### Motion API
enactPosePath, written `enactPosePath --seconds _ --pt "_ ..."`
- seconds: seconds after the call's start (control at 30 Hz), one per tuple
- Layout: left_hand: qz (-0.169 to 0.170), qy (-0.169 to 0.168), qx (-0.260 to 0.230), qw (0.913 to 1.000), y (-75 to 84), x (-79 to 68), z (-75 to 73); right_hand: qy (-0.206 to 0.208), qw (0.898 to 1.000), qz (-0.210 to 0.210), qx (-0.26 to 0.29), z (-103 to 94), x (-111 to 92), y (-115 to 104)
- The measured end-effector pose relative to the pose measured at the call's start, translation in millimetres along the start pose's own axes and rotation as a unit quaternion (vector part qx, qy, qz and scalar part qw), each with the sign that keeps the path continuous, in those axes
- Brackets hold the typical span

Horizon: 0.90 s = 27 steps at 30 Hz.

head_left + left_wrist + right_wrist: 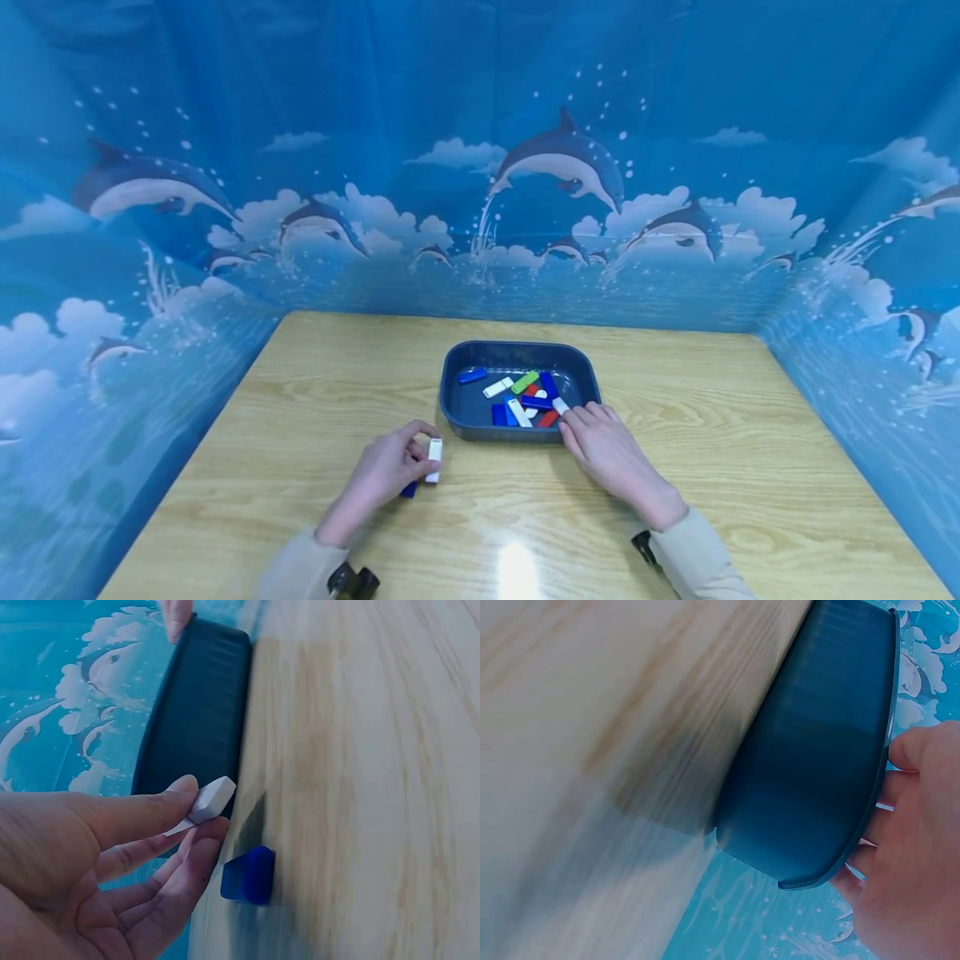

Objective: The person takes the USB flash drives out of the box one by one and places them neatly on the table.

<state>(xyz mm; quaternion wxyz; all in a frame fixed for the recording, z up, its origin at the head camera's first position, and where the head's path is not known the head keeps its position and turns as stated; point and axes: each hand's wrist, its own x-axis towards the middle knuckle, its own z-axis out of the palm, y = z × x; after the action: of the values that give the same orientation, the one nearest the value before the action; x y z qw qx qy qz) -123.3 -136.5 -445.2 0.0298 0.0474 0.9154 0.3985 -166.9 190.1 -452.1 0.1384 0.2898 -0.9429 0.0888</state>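
My left hand (pixel 390 467) is in front of the tray's left corner and pinches a white USB stick (pixel 434 461) upright between thumb and fingers. A blue USB stick (pixel 251 876) lies on the wood below those fingers. My right hand (pixel 609 446) reaches over the front right rim of the dark tray (pixel 480 433). Its fingertips are at another white USB stick (pixel 561 406) inside, and the rim hides them in the right wrist view. Several blue, white, green and red sticks lie in the tray, including a green stick (pixel 525 382) and a lone blue stick (pixel 472 376).
The wooden table (pixel 337 367) runs back to a blue dolphin-print curtain (pixel 450 250), which also closes off both sides. The tray stands near the middle of the table. Dark wrist-worn cameras sit at both sleeves (pixel 697 554).
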Motion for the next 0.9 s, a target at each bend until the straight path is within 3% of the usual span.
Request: enactPosePath --seconds 0.27,0.5,0.9 --pt "0.027 0.010 0.064 0.9975 -4.4 5.1 5.3 0.003 1.000 -0.003 0.001 -0.1 0.0 0.3" --pt "0.045 0.028 0.137 0.9891 -8.0 5.8 2.6 0.004 1.000 -0.004 -0.003 0.8 -0.1 1.3" --pt "0.053 -0.006 0.125 0.9908 -11.2 -0.7 -3.1 -0.003 1.000 0.003 0.003 -0.1 -0.4 0.2"
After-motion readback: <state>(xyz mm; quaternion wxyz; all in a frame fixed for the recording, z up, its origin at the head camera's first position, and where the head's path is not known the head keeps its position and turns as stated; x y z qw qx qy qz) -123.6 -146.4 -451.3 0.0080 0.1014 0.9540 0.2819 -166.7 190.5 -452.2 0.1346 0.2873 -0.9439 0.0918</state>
